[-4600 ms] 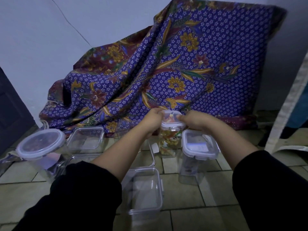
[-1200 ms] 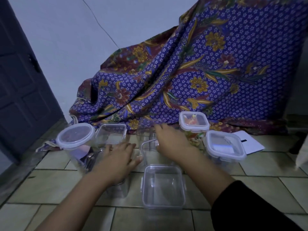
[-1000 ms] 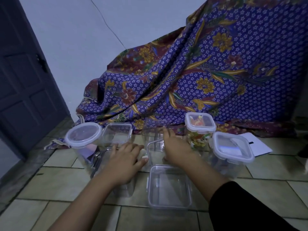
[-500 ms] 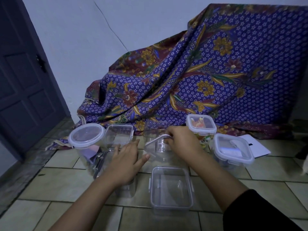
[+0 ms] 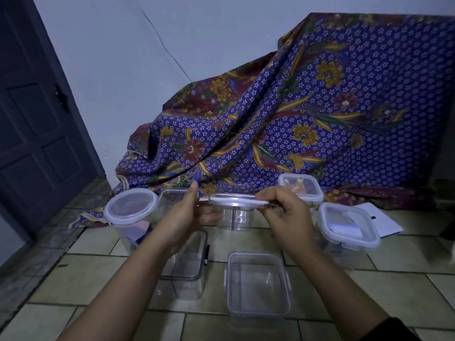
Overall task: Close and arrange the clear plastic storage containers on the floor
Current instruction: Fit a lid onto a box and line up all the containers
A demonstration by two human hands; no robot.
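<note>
I hold a clear plastic lid (image 5: 237, 202) level in the air between both hands. My left hand (image 5: 190, 216) grips its left end, and my right hand (image 5: 286, 212) pinches its right end. Behind and below the lid stands a small open clear container (image 5: 235, 219). On the tiled floor in front are two open rectangular containers, one at centre (image 5: 257, 286) and one left of it (image 5: 188, 269), partly hidden by my left arm. A lidded round container (image 5: 130, 209) stands at the left. Two lidded containers stand at the right, a near one (image 5: 348, 226) and a far one (image 5: 300, 188).
A purple patterned cloth (image 5: 295, 114) drapes over something against the wall behind the containers. A dark door (image 5: 32, 134) is at the left. A white notebook (image 5: 379, 219) lies on the floor at the right. Another open container (image 5: 170, 195) sits behind my left hand.
My right hand lifted the lid up off the floor, and my left hand rose from the left container to take the lid's other end. The camera tilted upward.
</note>
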